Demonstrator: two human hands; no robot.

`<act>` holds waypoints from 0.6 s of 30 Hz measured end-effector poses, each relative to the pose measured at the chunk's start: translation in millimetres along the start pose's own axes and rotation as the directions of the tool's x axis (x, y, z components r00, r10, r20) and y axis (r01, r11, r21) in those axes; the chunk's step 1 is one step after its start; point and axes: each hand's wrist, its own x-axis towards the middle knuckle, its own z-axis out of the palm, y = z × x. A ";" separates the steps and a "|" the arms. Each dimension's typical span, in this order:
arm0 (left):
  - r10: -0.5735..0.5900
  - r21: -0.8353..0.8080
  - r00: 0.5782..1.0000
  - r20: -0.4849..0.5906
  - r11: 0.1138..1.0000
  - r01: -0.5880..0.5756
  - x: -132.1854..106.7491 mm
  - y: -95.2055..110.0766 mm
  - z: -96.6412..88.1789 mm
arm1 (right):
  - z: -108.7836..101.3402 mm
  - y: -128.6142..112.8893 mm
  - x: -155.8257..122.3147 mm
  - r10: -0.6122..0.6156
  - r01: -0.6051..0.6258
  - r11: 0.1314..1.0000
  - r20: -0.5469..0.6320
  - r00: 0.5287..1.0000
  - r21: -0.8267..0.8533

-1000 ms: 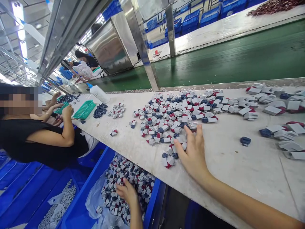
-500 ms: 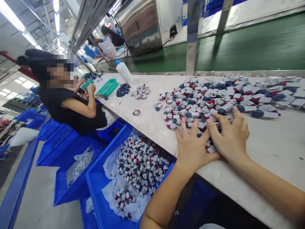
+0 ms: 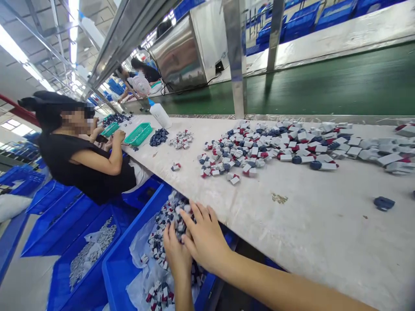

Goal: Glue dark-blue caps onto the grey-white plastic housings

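Observation:
My left hand (image 3: 177, 252) and my right hand (image 3: 207, 237) are cupped toward each other above the blue bin, just off the table's front edge. Between them is a blurred handful of small white, red and navy pieces (image 3: 180, 222). In the bin, many more such pieces (image 3: 158, 248) lie on a clear plastic liner (image 3: 138, 276). A wide pile of the same pieces (image 3: 256, 149) spreads across the white tabletop (image 3: 308, 203). Each piece looks like a white block with a red or navy end; their exact kind I cannot make out.
A co-worker (image 3: 81, 160) sits at the left by a green basket (image 3: 138, 134). A white bottle (image 3: 160, 114) with a blue tip stands near small heaps of navy pieces (image 3: 158, 137) and white-red pieces (image 3: 181, 139). A metal post (image 3: 238, 86) and green conveyor belt (image 3: 324, 82) run behind.
Both hands have moved left and down from the tabletop pile to above the bin, with pieces between them. The pile's near edge has drawn back, baring more tabletop. The view has shifted.

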 end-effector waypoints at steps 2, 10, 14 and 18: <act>-0.031 0.012 0.999 -0.023 0.999 0.032 3.0 -11.2 -3.7 | -16.2 19.2 3.7 -0.034 0.033 0.999 -0.023 0.999 -0.032; 0.736 -0.105 0.668 0.112 0.677 -0.728 112.1 149.5 41.5 | -123.6 200.5 59.0 0.246 -0.315 0.921 -0.285 0.927 -0.229; 0.777 -0.195 0.406 0.481 0.546 -0.815 163.9 219.0 69.7 | -115.3 207.7 74.1 0.204 -0.257 0.924 -0.202 0.958 -0.285; 0.785 -0.222 0.382 0.487 0.534 -0.816 174.3 194.1 64.9 | -87.4 171.6 74.6 0.209 -0.251 0.931 -0.176 0.962 -0.266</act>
